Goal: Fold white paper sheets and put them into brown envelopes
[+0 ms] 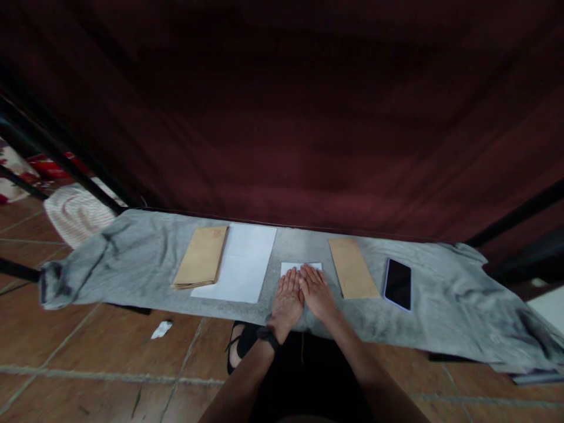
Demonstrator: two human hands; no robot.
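Observation:
My left hand (287, 298) and my right hand (317, 292) lie flat side by side, fingers stretched out, pressing on a small folded white paper (301, 267) at the middle of a grey cloth (145, 252). Only the paper's far edge shows beyond the fingertips. A black band sits on my left wrist. To the left lie a stack of white sheets (243, 261) and a pile of brown envelopes (201, 257). To the right lies a single brown envelope (352, 267).
A black phone (398, 284) rests face up right of the single envelope. A dark red curtain (282, 117) hangs behind the cloth. The floor is brown tile, with a paper scrap (161, 329) at the left and a striped cloth (77, 214) beyond.

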